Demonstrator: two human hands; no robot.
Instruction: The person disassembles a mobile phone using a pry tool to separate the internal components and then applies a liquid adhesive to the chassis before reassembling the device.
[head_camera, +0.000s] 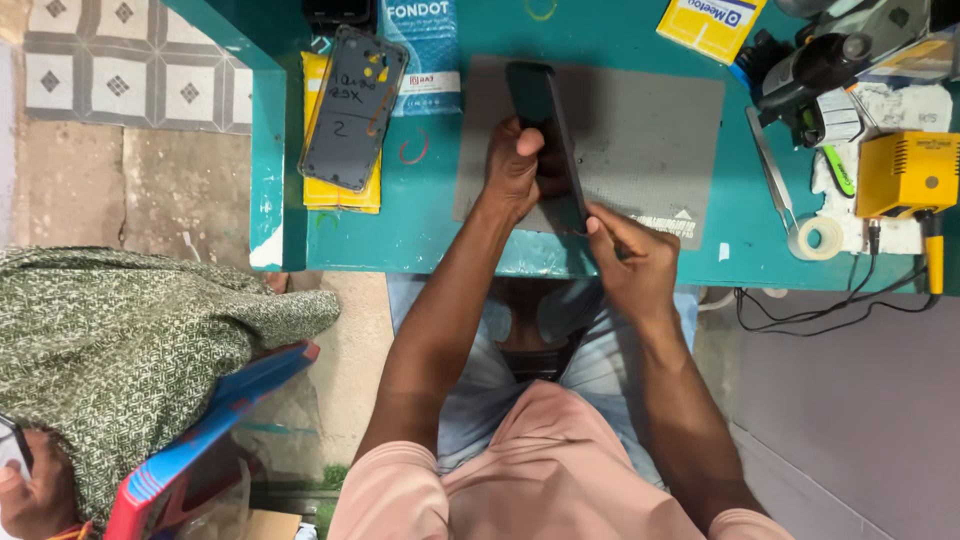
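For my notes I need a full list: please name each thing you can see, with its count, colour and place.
phone: 1, dark, held on edge over the mat
mat: 1, grey, middle of the table
table: 1, teal
back cover: 1, dark, left on a yellow pack
yellow box: 1, top right
tweezers: 1, metal, right of the mat
tape roll: 1, pale, right edge
yellow device: 1, far right
other person: 1, green sleeve, left
left hand: grips the phone
right hand: at the phone's lower end

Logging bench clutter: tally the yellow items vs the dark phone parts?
Yellow: 3, box, packet, station
Dark phone parts: 2, phone held by left hand and right hand, panel
Total: 5
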